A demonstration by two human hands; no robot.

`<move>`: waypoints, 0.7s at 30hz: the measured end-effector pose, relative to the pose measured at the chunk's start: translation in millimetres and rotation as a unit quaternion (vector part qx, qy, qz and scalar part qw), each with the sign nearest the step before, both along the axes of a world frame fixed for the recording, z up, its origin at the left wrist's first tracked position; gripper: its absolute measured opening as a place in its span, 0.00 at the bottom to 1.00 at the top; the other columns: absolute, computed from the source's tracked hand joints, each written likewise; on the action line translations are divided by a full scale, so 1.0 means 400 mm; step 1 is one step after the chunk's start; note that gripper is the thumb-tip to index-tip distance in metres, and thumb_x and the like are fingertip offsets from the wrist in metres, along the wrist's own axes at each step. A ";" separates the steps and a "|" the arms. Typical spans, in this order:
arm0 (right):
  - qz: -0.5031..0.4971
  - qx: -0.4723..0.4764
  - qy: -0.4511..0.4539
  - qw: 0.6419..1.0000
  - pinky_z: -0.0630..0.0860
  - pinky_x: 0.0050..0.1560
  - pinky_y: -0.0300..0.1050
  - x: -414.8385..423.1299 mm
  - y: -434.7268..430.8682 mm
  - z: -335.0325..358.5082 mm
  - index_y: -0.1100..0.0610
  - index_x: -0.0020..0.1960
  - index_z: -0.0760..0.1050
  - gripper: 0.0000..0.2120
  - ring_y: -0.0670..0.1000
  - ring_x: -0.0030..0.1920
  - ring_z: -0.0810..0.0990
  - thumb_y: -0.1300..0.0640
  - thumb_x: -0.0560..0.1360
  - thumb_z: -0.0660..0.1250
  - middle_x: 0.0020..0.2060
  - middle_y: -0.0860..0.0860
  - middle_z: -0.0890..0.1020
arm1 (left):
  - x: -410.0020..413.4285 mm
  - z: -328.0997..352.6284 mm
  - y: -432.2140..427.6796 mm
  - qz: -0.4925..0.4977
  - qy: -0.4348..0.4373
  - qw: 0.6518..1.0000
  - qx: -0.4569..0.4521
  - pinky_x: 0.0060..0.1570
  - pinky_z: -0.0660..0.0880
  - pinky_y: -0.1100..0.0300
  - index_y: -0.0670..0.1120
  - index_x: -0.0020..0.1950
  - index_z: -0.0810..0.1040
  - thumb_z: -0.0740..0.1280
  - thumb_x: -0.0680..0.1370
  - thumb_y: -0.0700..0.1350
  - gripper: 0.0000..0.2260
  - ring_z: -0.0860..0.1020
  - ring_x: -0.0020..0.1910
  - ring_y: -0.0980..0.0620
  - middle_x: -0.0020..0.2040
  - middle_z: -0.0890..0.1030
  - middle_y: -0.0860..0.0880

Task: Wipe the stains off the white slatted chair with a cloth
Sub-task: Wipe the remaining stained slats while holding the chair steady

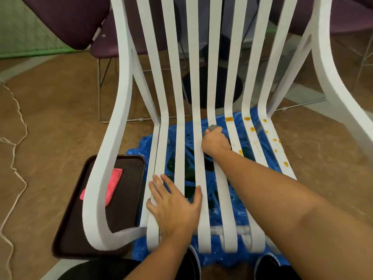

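Head view: white slatted chair (181, 138), wiping under way.
Right hand (216, 141) closed around grey cloth (212, 128), pressed on a middle seat slat, likely scrubbing toward orange stains (247, 118) at its 2 o'clock. Left hand (175, 207) spread flat on the front slats at 7 o'clock, seemingly steadying the chair. Slats run 6 to 12 o'clock. Pink cloth (113, 184) lies on tray (129, 199) at 9 o'clock, spare.
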State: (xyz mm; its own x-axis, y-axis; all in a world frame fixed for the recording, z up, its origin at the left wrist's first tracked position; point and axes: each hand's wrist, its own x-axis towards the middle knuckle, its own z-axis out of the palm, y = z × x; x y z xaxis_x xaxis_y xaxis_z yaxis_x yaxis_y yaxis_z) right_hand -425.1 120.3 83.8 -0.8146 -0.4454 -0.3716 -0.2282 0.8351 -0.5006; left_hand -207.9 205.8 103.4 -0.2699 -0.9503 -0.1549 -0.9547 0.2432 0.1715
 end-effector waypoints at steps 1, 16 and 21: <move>0.005 0.004 0.000 1.000 0.70 0.48 0.53 -0.011 -0.011 0.002 0.58 0.68 0.60 0.20 0.62 0.59 0.77 0.44 0.83 0.51 0.61 0.60 0.77 | -0.001 -0.001 0.000 0.002 0.001 1.000 -0.001 0.74 0.55 0.40 0.42 0.84 0.47 0.47 0.74 0.75 0.49 0.46 0.82 0.43 0.83 0.48 0.42; 0.087 0.068 -0.028 0.994 0.51 0.76 0.60 -0.136 -0.152 0.067 0.62 0.78 0.58 0.22 0.64 0.77 0.58 0.57 0.86 0.46 0.77 0.59 0.62 | 0.000 -0.003 -0.010 0.002 -0.003 1.000 0.010 0.74 0.55 0.39 0.45 0.84 0.46 0.47 0.74 0.75 0.48 0.45 0.82 0.43 0.84 0.46 0.43; 0.143 0.091 -0.027 0.985 0.53 0.75 0.63 -0.119 -0.147 0.058 0.61 0.77 0.61 0.21 0.64 0.75 0.62 0.59 0.85 0.47 0.75 0.58 0.66 | -0.002 0.000 -0.010 -0.001 -0.010 1.000 0.015 0.74 0.54 0.39 0.45 0.84 0.44 0.47 0.74 0.75 0.48 0.43 0.82 0.43 0.83 0.45 0.43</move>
State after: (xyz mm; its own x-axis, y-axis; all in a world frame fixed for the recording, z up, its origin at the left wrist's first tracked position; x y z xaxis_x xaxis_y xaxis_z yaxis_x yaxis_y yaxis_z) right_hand -472.5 61.6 107.1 -0.6425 -0.5749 -0.5066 -0.4431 0.8181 -0.3666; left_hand -208.5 201.8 103.5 -0.2688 -0.9447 -0.1878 -0.9573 0.2406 0.1603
